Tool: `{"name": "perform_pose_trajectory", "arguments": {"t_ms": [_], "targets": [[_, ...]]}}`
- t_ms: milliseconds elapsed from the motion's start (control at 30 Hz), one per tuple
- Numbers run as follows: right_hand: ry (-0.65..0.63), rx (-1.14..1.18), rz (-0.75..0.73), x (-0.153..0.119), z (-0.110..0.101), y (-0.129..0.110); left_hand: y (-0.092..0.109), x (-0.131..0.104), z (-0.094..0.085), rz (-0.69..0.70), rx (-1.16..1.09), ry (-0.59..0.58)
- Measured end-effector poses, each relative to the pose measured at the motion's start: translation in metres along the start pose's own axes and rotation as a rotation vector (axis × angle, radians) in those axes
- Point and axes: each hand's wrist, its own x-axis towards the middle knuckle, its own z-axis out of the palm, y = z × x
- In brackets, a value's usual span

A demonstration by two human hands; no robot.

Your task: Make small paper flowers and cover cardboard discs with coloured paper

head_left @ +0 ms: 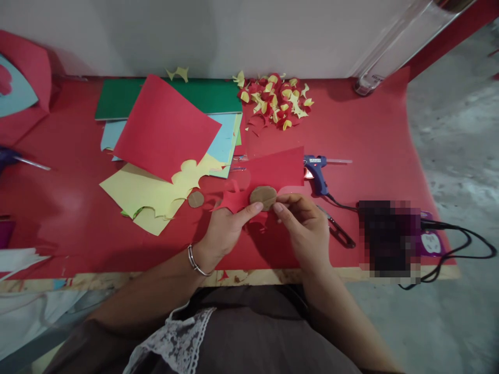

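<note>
2 hands [230,226] [307,223], 2 discs [263,198] [195,199], 2 glue guns [317,174] [6,157], 1 bracelet [192,262]. 1 cutout pile [275,101], pieces overlap, can't count.

It looks like a craft workshop, with a grey concrete floor [460,130] at right, red-covered wooden table [362,150], far red-and-yellow paper cutouts [286,93] and blue plastic glue gun [319,177].

Paper sheets [167,124] on table [374,140], left of held cardboard disc [263,195]; cut-paper pile [276,101] behind disc; corded glue gun [318,175] right.
</note>
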Motion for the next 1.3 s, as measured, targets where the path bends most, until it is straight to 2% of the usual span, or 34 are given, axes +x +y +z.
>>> {"name": "perform_pose_trajectory", "arguments": {"t_ms": [67,167,300,400,500,700,867,1033,1200,1300], "targets": [[0.049,-0.217,-0.095,-0.003,-0.016,0.004,0.001,0.003,0.000,-0.005,-0.068,0.011],[0.152,-0.571,-0.270,-0.010,-0.052,0.017,0.006,0.004,0.001,-0.046,-0.167,0.049],[0.163,-0.947,-0.467,-0.018,-0.094,0.036,0.009,0.004,0.003,-0.068,-0.219,0.099],[0.135,-1.059,-0.496,-0.022,-0.108,0.045,0.007,0.004,0.001,-0.089,-0.210,0.134],[0.131,-1.050,-0.478,-0.025,-0.110,0.048,0.005,0.006,-0.001,-0.124,-0.222,0.141],[0.220,-1.053,-0.423,-0.028,-0.112,0.050,0.007,0.006,-0.001,-0.145,-0.240,0.112],[0.186,-1.087,-0.353,-0.030,-0.118,0.050,0.007,0.005,-0.002,-0.171,-0.205,0.114],[0.140,-1.085,-0.355,-0.029,-0.119,0.051,0.007,0.006,-0.003,-0.171,-0.241,0.105],[0.189,-0.922,-0.290,-0.031,-0.113,0.049,0.007,0.007,-0.002,-0.175,-0.257,0.104],[0.264,-0.799,-0.162,-0.034,-0.104,0.046,0.006,0.007,-0.001,-0.190,-0.265,0.138]]}}
